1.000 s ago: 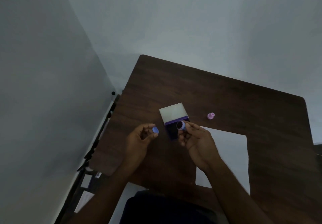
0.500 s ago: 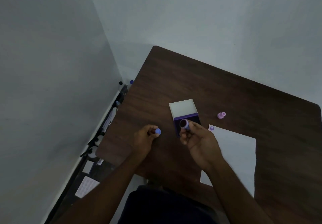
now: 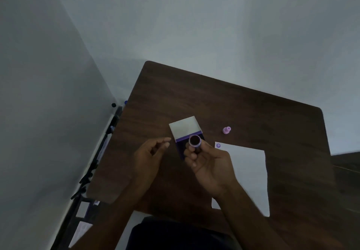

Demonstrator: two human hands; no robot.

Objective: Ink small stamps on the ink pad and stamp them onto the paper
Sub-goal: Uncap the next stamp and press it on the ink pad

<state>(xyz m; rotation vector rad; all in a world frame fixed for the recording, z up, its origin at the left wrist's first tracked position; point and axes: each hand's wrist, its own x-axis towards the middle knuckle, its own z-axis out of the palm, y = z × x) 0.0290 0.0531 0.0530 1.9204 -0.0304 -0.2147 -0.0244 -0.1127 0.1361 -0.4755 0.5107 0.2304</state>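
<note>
My right hand holds a small purple stamp upright, its dark round face turned up toward me. It hovers just over the open ink pad, whose white lid is folded back. My left hand floats left of the pad with thumb and forefinger curled close together; no cap shows between them. White paper lies right of the pad with one purple print in its far left corner. A pink stamp stands on the table beyond the paper.
The dark wooden table sits in a corner between two pale walls. A black stand runs along its left edge, with papers on the floor below. My dark clothing fills the bottom middle.
The blue cap seen at my left fingertips earlier no longer shows. My right hand has tipped the stamp face more toward me. My head has shifted, so the table sits further right.
</note>
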